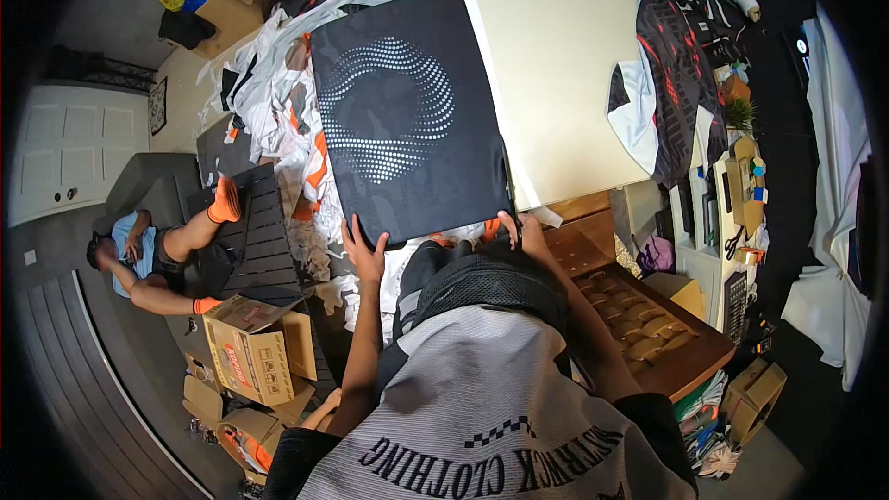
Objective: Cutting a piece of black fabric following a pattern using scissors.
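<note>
A dark fabric panel printed with a ring of pale dots lies over the left part of a cream tabletop. My left hand rests at the panel's near left corner, fingers and thumb spread along its edge. At the near right corner, my right hand is closed around a slim dark tool that looks like scissors, lying along the panel's right edge. The hand partly hides its handles.
White and orange fabric scraps pile up left of the tabletop. A patterned dark garment lies at its right end. A wooden bench with a woven seat stands near right. Cardboard boxes stand near left; another person sits beyond them.
</note>
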Motion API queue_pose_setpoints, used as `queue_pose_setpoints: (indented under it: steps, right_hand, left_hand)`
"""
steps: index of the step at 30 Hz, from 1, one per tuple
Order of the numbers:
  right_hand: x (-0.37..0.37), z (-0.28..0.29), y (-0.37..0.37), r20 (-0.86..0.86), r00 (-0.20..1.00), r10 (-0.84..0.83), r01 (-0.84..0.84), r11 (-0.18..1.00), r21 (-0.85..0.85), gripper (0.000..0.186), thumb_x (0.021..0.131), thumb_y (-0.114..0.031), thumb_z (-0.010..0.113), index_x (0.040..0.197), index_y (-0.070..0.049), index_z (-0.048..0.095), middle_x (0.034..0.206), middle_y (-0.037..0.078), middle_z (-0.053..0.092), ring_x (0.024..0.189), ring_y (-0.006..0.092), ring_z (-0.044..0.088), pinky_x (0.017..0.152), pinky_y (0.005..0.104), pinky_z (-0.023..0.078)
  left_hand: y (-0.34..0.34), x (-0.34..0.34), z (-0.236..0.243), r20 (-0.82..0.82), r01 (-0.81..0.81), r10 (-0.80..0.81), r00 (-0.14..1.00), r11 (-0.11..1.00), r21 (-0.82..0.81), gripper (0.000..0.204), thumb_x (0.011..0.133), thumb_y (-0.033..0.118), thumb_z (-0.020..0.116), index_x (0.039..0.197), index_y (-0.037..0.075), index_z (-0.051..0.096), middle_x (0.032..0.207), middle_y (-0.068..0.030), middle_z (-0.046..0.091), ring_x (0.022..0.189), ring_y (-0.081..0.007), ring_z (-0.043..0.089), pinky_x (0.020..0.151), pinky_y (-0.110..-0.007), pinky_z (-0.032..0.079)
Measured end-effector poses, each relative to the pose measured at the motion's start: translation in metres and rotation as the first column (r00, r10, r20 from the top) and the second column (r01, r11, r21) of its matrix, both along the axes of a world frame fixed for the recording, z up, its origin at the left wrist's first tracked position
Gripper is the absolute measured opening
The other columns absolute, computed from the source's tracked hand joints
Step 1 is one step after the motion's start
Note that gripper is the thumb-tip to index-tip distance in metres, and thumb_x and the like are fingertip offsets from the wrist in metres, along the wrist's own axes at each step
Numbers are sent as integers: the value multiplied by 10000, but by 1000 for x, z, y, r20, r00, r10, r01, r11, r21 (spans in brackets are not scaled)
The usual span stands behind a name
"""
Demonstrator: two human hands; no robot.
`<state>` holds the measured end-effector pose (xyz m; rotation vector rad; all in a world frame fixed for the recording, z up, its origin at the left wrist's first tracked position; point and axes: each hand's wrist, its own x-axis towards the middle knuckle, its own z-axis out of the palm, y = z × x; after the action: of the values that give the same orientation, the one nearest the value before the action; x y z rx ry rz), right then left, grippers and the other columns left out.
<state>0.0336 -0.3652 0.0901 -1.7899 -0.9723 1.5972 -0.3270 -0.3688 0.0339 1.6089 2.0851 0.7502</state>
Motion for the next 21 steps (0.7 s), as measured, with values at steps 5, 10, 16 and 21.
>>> queue_pose_setpoints:
  steps: [5,10,16,21]
  right_hand:
    - [5,-2,5,-25,1000,3,-4,998,-56,534,883,-507,629,612,-58,527,499,38,467,398,154,443,412,279,371]
    - [7,-6,15,-13,1000,19,-20,997,-74,546,873,-528,632,615,-60,524,502,37,466,403,149,446,411,274,373]
    - [12,-12,28,10,999,33,-32,997,-75,561,868,-549,628,614,-60,520,506,37,466,408,140,449,407,269,375]
    - [14,-14,37,29,999,39,-36,997,-75,575,864,-566,625,614,-60,516,509,36,465,413,133,451,405,265,376]
  left_hand:
    - [0,-2,-2,6,-10,10,1000,1000,0,826,780,353,752,1470,138,353,1532,-201,244,1360,-412,309,1098,-486,273]
    - [-1,0,-4,-2,-21,20,1000,1000,-8,825,778,353,754,1469,137,357,1536,-191,243,1363,-404,308,1106,-478,260]
    - [1,3,1,39,-44,45,998,999,-23,814,781,341,753,1466,134,365,1543,-181,239,1369,-395,305,1112,-469,253]
    - [-1,1,-2,49,-39,39,998,999,-5,813,781,340,753,1466,133,368,1545,-180,236,1373,-392,301,1112,-469,253]
